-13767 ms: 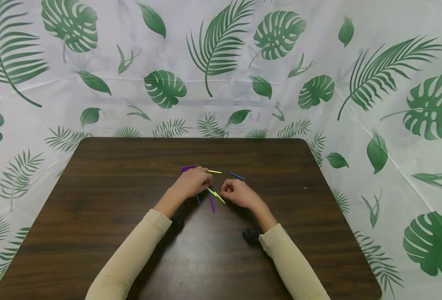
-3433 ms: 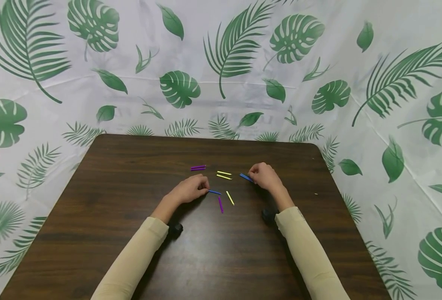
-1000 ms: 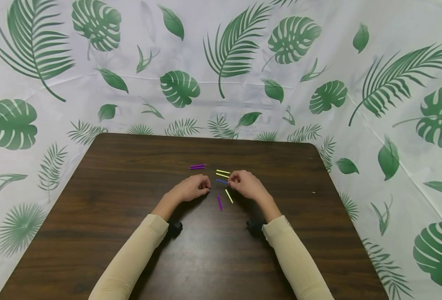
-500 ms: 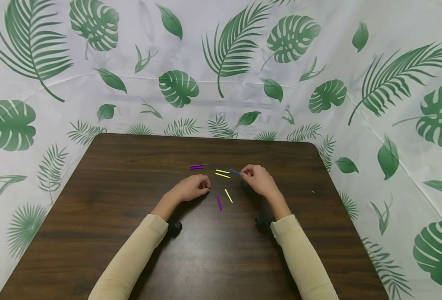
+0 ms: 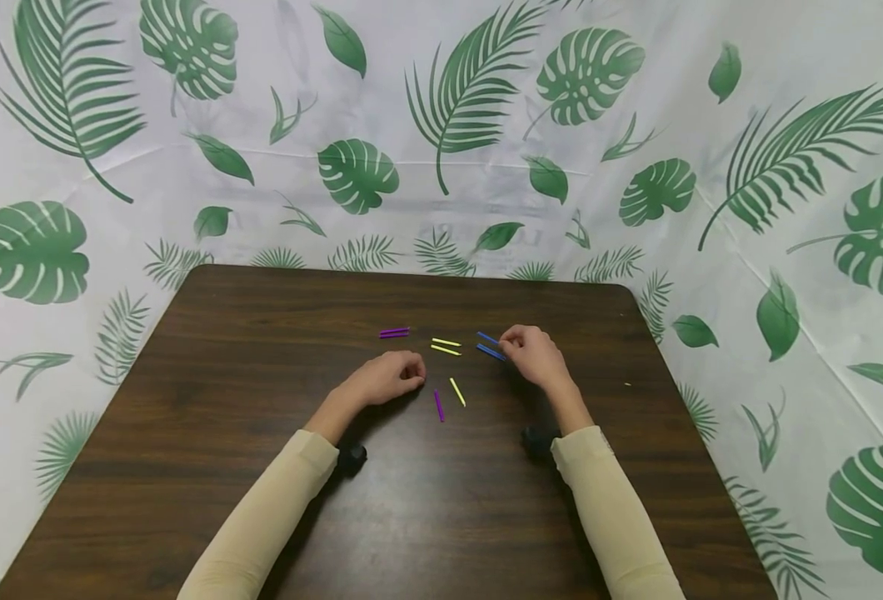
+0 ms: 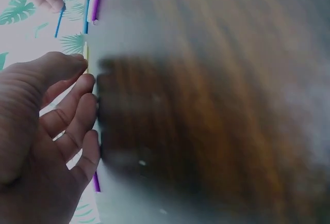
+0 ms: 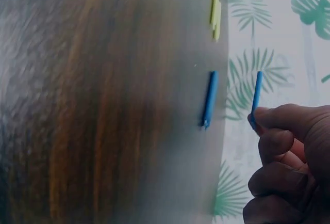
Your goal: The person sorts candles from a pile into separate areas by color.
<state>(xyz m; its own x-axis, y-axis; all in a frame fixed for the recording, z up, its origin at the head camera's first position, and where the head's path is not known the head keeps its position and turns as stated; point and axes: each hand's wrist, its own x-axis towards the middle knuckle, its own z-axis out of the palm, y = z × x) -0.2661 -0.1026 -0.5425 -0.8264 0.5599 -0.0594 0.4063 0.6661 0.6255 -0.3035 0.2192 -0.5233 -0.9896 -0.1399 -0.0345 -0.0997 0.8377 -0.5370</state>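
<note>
My right hand [image 5: 537, 354] pinches one end of a thin blue stick [image 7: 257, 87] between thumb and forefinger, holding it raised above the tabletop in the right wrist view. Below it lies more blue [image 5: 491, 352]; whether that is one stick or two side by side I cannot tell. My left hand [image 5: 389, 377] rests low over the table, its fingers loosely curled and holding nothing in the left wrist view [image 6: 56, 115]. Nearest to it are a single yellow stick [image 5: 457, 392] and a single purple stick [image 5: 439, 406].
On the dark wooden table [image 5: 411, 517], two purple sticks [image 5: 394, 332] lie side by side at the back. Two yellow sticks [image 5: 446, 346] lie between them and the blue. A tiny yellow bit [image 5: 627, 384] is at the right. Leaf-printed sheets [image 5: 441, 125] hang behind.
My right hand has carried the blue stick from beside the yellow pair to the right, over the other blue. Earlier, my left hand held a blue stick; it has stayed almost still since.
</note>
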